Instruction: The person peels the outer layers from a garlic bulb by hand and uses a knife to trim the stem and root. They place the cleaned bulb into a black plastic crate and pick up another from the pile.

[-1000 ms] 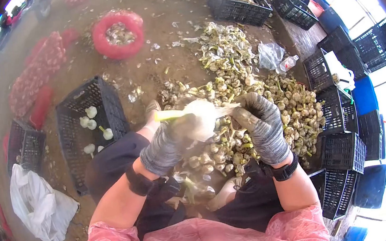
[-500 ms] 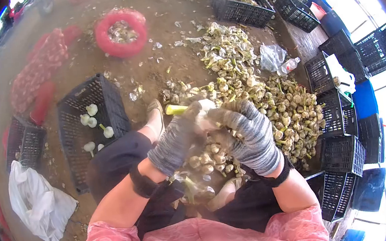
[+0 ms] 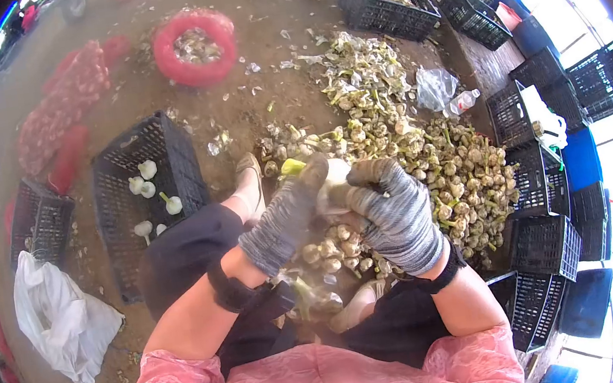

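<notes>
Head view: your left hand point(image 3: 283, 217) and right hand point(image 3: 400, 215), both gloved, meet before you, closed on one pale garlic bulb point(image 3: 334, 181) from opposite sides, probably so that each steadies it against the other; its green stem point(image 3: 292, 166) points left. Just beyond and to the right spreads the garlic pile point(image 3: 464, 181). At left, the black crate point(image 3: 186, 160) stands beside your knee point(image 3: 180, 244), presumably for easy reach, holding a few white bulbs point(image 3: 173, 204).

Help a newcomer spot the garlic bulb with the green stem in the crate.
Start at the open black crate beside the person's left knee. Inside lie several white garlic bulbs. The target bulb is the rightmost, its yellow-green stem pointing up-left.
</notes>
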